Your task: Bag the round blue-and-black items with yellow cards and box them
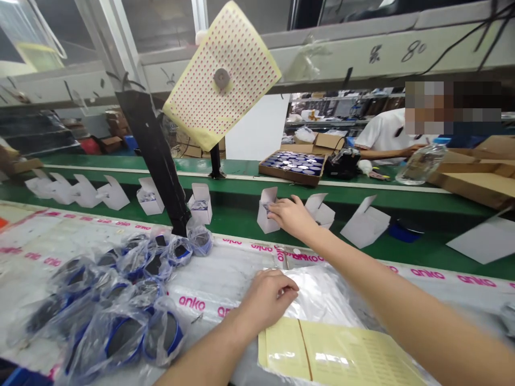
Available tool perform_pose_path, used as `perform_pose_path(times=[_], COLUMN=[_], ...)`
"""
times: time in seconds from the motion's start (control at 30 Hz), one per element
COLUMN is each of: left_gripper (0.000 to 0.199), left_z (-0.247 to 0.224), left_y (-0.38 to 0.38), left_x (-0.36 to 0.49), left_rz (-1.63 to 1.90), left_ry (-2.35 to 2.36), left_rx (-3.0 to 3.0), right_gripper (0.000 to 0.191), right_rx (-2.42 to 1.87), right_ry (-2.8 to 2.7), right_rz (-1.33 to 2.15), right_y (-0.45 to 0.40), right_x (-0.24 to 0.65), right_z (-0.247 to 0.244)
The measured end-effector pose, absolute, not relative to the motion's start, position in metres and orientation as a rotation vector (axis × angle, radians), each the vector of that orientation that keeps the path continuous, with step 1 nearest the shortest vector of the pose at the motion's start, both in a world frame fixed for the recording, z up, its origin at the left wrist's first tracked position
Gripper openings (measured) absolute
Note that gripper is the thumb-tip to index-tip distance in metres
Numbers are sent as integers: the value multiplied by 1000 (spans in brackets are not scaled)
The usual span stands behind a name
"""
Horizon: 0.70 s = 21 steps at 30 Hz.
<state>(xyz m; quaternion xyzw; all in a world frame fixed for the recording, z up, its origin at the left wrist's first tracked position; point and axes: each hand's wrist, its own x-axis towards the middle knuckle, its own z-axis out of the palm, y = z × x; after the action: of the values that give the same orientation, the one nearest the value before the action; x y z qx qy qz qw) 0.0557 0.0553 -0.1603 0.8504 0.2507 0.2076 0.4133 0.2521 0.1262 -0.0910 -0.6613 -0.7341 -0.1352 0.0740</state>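
My right hand (293,215) reaches over the green conveyor to a small upright white box (263,219) with its flap raised. Its fingers are bent over the box's right side and opening, where some clear plastic shows; the fingertips are partly hidden. My left hand (269,298) is curled closed, low over the bench at the edge of a stack of clear plastic bags (322,292); anything in its fingers is hidden. Below the bags lies a yellowish printed sheet (341,351) with a brown band across it. Bagged blue-rimmed round items with dark faces (124,338) are heaped at left.
More open white boxes (200,206) stand along the conveyor (233,228). A dark post (155,155) rises at its near edge, beside a hanging sheet of red dots (241,48). Beyond are a carton of round blue pieces (293,163), a bottle (422,163) and a co-worker (382,131).
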Motion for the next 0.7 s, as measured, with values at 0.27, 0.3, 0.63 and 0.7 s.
perform_pose_path(times=[0.27, 0.3, 0.63, 0.7], left_gripper=[12, 13, 17, 15], left_z=[-159, -159, -158, -157], left_y=[54, 54, 57, 56], left_x=[55, 55, 50, 49], left_rz=[485, 476, 402, 388], left_ry=[635, 631, 574, 588], left_rx=[2197, 2219, 2347, 2353], right_gripper=[45, 47, 37, 35], right_rx=[-1893, -1895, -2026, -2007], right_ry=[-2205, -2189, -2059, -2079], right_rz=[-719, -791, -786, -753], right_y=[114, 113, 141, 144], right_x=[239, 236, 202, 197], right_z=[-134, -137, -139, -139])
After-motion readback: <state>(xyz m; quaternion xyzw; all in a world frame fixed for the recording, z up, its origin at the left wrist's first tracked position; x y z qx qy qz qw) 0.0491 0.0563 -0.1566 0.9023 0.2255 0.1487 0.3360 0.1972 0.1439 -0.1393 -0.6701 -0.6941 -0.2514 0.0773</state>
